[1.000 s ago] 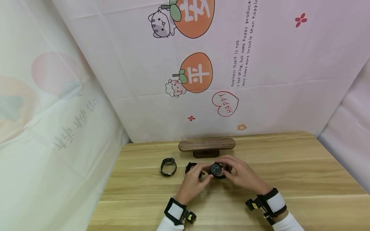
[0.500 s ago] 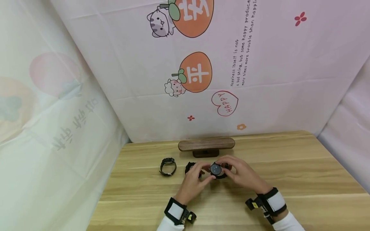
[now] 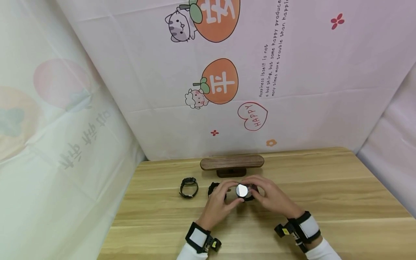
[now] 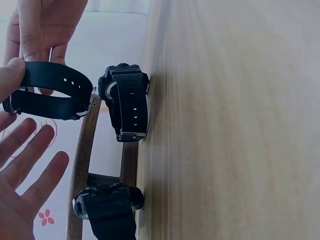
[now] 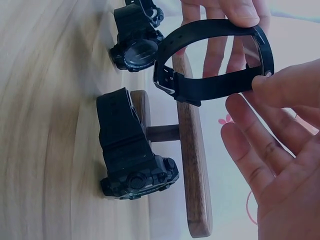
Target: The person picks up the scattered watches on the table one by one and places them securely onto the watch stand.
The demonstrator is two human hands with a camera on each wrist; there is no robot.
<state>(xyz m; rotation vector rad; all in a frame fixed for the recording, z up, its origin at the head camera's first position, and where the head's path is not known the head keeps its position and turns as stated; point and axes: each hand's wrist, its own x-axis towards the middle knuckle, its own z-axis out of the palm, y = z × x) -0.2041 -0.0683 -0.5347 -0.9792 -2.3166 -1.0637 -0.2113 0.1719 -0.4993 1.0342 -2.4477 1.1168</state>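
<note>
A watch with a black strap (image 4: 55, 107) is held up between both hands, its round face (image 3: 242, 190) shining white in the head view. My left hand (image 3: 218, 202) pinches the case from the left side, and my right hand (image 3: 271, 195) grips it from the right. From the right wrist, the buckled strap (image 5: 212, 87) makes a closed loop, with the right thumb (image 5: 280, 90) at the case and other fingers spread. Below and behind it, a chunky black watch (image 5: 127, 145) stands on the table, mostly hidden from the head view.
A dark wooden T-shaped stand (image 3: 232, 163) stands behind the hands near the table's (image 3: 156, 224) back edge. One black watch (image 3: 189, 187) sits at the left; another watch (image 3: 212, 187) is partly hidden behind the left hand. Printed cloth (image 3: 162, 137) hangs behind.
The held watch has tilted slightly, so its face went from dark with a visible dial to a bright reflection. Both hands have stayed almost in place.
</note>
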